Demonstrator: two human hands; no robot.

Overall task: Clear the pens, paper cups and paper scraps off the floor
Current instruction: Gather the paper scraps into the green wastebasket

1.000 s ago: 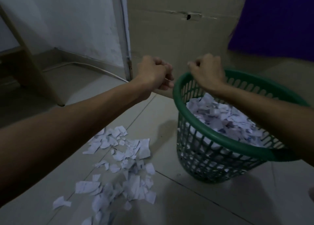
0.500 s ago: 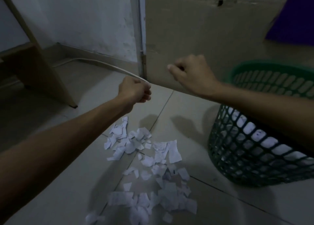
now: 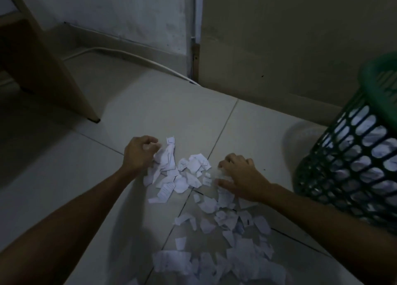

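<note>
On the dim tiled floor (image 3: pixel 167 112) near the wall, we curl our left hand (image 3: pixel 138 153) and right hand (image 3: pixel 240 177) around the far end of the paper scraps (image 3: pixel 187 173), which trail toward us, while the green basket (image 3: pixel 352 166) of scraps stands at the right.

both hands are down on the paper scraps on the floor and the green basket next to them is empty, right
Not quite: the green basket is not empty. The head view shows white paper through its mesh wall. The rest holds: the left hand and right hand are both down on the paper scraps on the floor.
</note>
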